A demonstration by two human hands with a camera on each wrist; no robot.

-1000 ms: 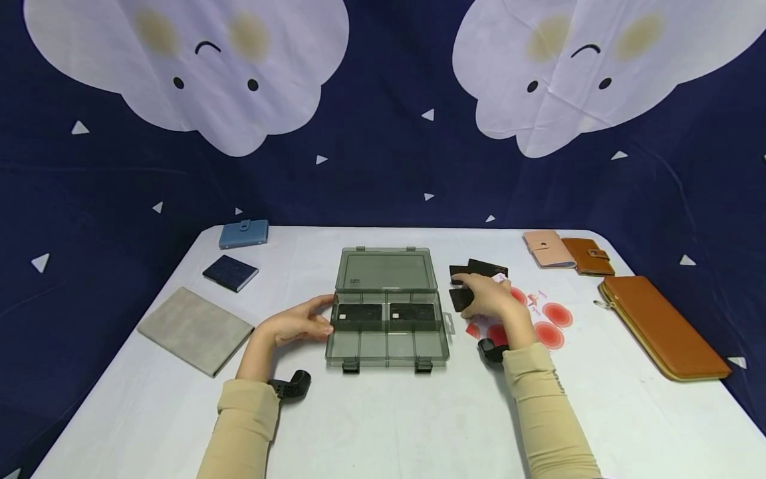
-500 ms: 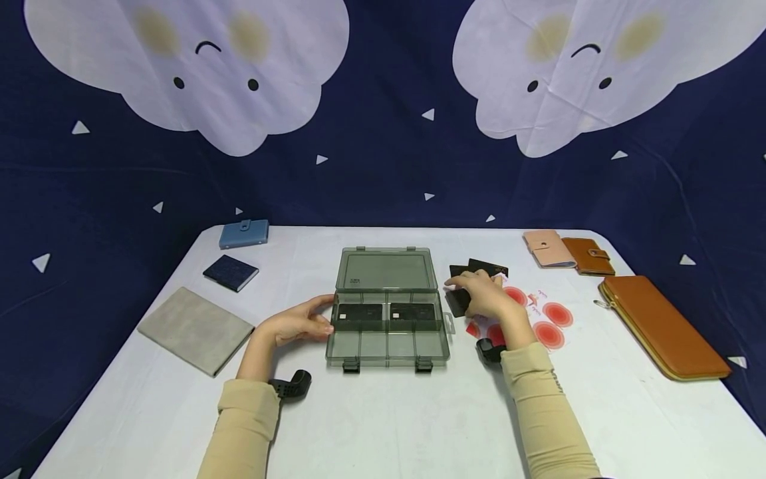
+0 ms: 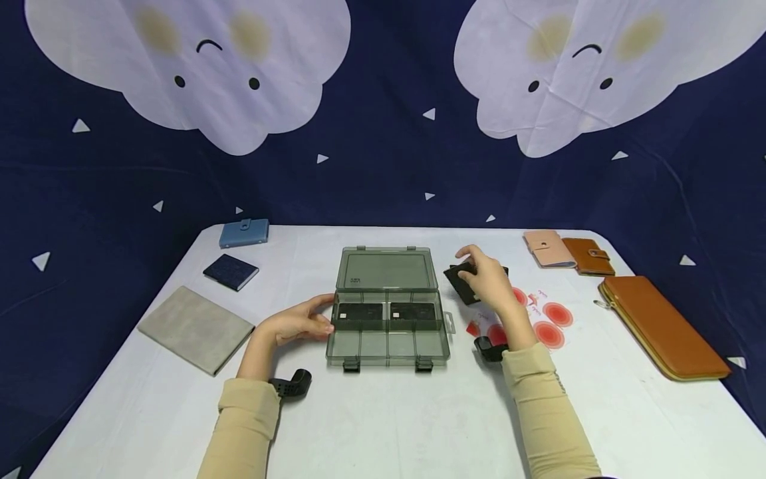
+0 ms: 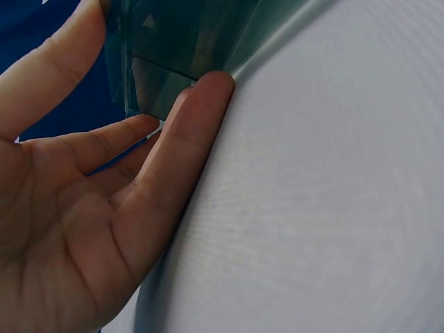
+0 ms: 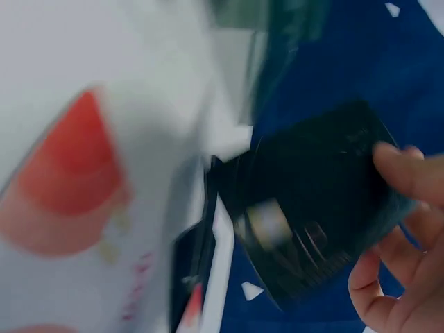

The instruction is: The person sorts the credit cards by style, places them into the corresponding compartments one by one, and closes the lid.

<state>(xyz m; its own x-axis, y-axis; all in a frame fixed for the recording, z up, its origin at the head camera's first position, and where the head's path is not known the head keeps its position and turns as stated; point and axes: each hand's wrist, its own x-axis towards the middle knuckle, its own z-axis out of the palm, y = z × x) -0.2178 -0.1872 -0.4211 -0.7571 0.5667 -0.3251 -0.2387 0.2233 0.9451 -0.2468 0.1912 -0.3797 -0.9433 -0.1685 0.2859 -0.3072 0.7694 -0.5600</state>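
A grey-green translucent divided box (image 3: 386, 271) lies open in the middle of the white table. Two black chip cards, a left one (image 3: 360, 313) and a right one (image 3: 413, 312), are in its back row. My left hand (image 3: 296, 322) touches the box's left side with fairly straight fingers; its fingertips (image 4: 214, 84) meet the wall near the table. To the right of the box, my right hand (image 3: 492, 285) pinches a black card (image 5: 305, 201) by its edge between thumb and fingers. The card is tilted and raised, with its gold chip showing. Beneath that hand, other black cards are partly hidden.
White cards with red circles (image 3: 556, 315) lie right of the box. A pink card holder (image 3: 548, 249), a brown wallet (image 3: 587, 256) and a long tan zip wallet (image 3: 665, 327) are farther right. Left are a blue wallet (image 3: 244, 233), a navy holder (image 3: 230, 273) and a grey cover (image 3: 195, 330).
My right hand has drawn the near black card toward the box, taken hold of it and tilted it up, shifting slightly away from me. The left hand and box have stayed put.
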